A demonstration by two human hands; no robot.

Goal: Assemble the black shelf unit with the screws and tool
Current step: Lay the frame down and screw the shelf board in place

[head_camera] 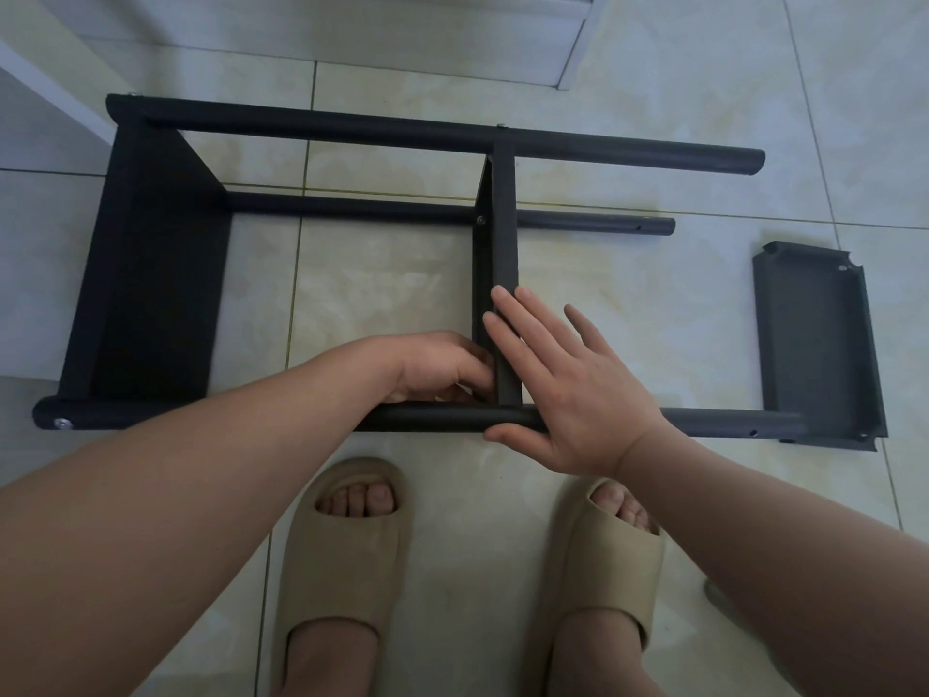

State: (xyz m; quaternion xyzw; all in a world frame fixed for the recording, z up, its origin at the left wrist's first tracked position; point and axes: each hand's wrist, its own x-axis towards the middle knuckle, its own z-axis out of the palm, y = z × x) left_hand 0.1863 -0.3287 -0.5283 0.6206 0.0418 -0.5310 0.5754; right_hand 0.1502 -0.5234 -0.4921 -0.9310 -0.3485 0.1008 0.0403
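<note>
Lying sideways on the floor (653, 103), shelf unit (352, 125) with end shelf (151, 274) screwed, middle shelf (502, 233) steadied by flat, open right hand (568, 389), left hand (437, 364) curled against near pole (729, 422), grip undeterminable; third shelf (814, 344) unfitted.

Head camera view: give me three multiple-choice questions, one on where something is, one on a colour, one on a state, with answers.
1. Where is the loose shelf panel?
A) on the floor by the shelf unit's right end
B) between the slippers
C) leaning on a wall

2. What colour are the slippers?
A) red
B) beige
C) blue

3. How is the right hand?
A) clenched in a fist
B) gripping a screwdriver
C) flat, fingers straight, on the middle panel

Answers: 1 A, it lies flat on the floor there. 2 B, both are tan-beige. 3 C, its straight fingers press the panel and the near pole.
</note>
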